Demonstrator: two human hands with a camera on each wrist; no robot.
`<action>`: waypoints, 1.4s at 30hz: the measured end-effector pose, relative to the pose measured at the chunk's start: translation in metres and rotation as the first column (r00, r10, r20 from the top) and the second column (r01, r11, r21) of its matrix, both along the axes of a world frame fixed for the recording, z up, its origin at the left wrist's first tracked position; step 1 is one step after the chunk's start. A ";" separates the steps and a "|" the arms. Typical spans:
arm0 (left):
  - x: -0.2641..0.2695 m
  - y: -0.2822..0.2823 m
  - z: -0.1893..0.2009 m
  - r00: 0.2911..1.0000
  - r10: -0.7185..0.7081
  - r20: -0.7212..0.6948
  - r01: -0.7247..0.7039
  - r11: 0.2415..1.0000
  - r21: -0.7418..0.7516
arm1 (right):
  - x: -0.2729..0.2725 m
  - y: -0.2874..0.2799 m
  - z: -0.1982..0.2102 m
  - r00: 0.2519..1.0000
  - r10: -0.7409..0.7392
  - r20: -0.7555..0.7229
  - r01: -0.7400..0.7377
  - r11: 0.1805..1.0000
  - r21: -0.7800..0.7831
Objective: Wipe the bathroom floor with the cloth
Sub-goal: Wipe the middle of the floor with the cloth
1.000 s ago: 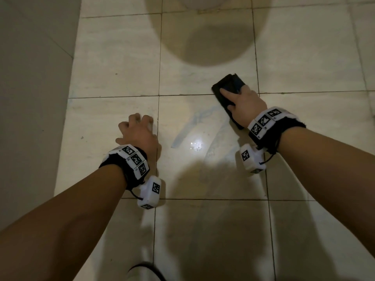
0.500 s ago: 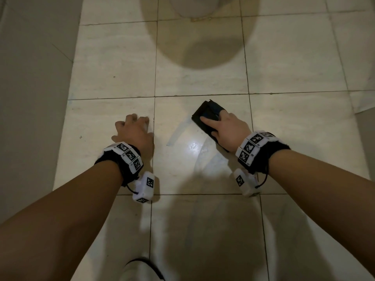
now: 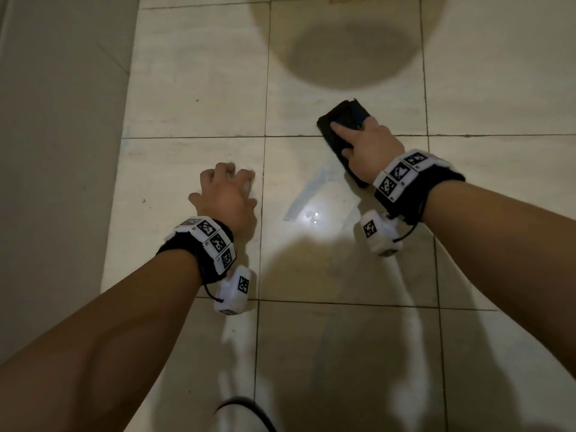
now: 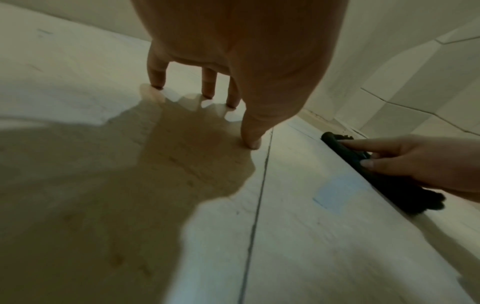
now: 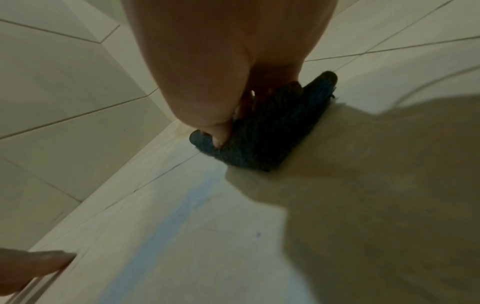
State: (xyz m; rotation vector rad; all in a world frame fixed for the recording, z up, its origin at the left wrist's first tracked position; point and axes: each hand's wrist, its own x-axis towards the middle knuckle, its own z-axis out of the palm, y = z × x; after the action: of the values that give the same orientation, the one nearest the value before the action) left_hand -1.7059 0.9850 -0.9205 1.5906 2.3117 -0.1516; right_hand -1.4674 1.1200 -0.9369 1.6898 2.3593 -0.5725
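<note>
A folded dark blue cloth (image 3: 346, 113) lies flat on the pale tiled floor (image 3: 199, 73), across a grout line. My right hand (image 3: 367, 141) presses it down with straight fingers, index finger on top and thumb along its near edge. The right wrist view shows the thumb and fingers of that right hand (image 5: 223, 123) bearing on the cloth (image 5: 272, 131). My left hand (image 3: 227, 194) is propped on its fingertips on the bare tile to the cloth's near left, holding nothing. In the left wrist view, the left hand (image 4: 232, 96) stands arched, with the cloth (image 4: 405, 191) and right hand (image 4: 405, 160) at the right.
A faint blue streak (image 3: 311, 188) and a wet glare (image 3: 311, 216) mark the tile between my hands. A plain wall (image 3: 56, 151) runs along the left. A round shadow (image 3: 343, 42) falls on the far tiles. A pale object with a dark band (image 3: 237, 416) shows at the bottom edge.
My right hand drew the cloth toward me and to the left, then pushed it back out to the far right. The left hand stayed propped in place.
</note>
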 end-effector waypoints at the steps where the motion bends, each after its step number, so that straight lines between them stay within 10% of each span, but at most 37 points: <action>1: 0.000 -0.001 -0.002 1.000 0.002 -0.005 -0.002 1.000 0.010 | -0.005 0.004 0.000 1.000 0.005 -0.001 -0.005 1.000 -0.006; 27: -0.012 0.003 0.006 0.998 -0.032 0.062 0.038 0.995 -0.096 | -0.064 -0.137 0.010 0.931 0.362 -0.034 -0.364 0.925 -0.113; 42: -0.013 -0.002 -0.002 0.997 0.005 0.077 -0.004 1.000 -0.008 | -0.073 -0.030 0.007 0.992 0.109 -0.068 -0.116 0.988 -0.102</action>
State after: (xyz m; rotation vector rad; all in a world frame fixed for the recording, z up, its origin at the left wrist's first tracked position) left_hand -1.7193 0.9834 -0.9228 1.5598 2.2538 -0.0962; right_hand -1.5404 1.0903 -0.9302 1.5043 2.4026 -0.7252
